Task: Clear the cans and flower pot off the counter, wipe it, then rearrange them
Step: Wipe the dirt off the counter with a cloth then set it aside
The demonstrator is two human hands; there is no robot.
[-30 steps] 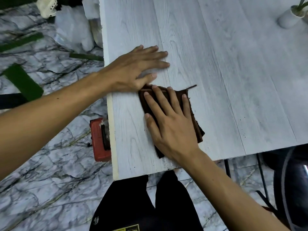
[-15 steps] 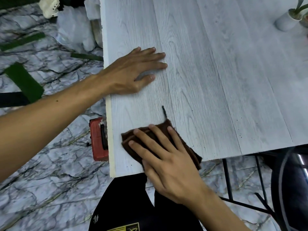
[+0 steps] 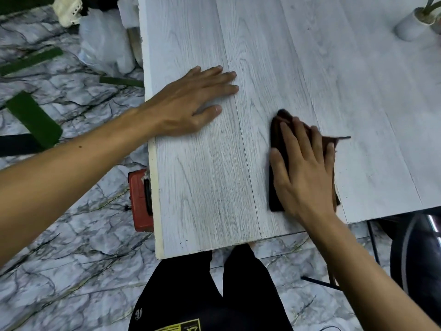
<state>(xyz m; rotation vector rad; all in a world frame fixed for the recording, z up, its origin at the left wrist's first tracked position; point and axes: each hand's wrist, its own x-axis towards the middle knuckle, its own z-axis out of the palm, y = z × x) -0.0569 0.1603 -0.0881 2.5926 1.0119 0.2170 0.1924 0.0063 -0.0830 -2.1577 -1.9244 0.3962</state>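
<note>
Grey-veined marble floor (image 3: 59, 235) filled the left and near parts of the view, with green strips (image 3: 33, 120) and a clear plastic bag (image 3: 105, 41) lying on it. Over it stood the white wood-grain table (image 3: 310, 68), its left and near edges both in sight. A red box-like object (image 3: 139, 199) sat low against the table's left edge; what it was could not be told. The white flower pot (image 3: 409, 26) stood upright on the table at the far right, well apart from both hands, with bare tabletop between.

Half a second before, the brown cloth (image 3: 276, 132) had been at the table's near left corner. It had since travelled right and away from the near edge. The left hand (image 3: 191, 101) had kept its place.

That left hand lay palm down near the left edge, fingers straight and slightly spread, holding nothing. The right hand (image 3: 303, 168) pressed flat on the cloth with straight, spread fingers, covering most of it. A loose thread (image 3: 343, 138) stuck out to the right.
</note>
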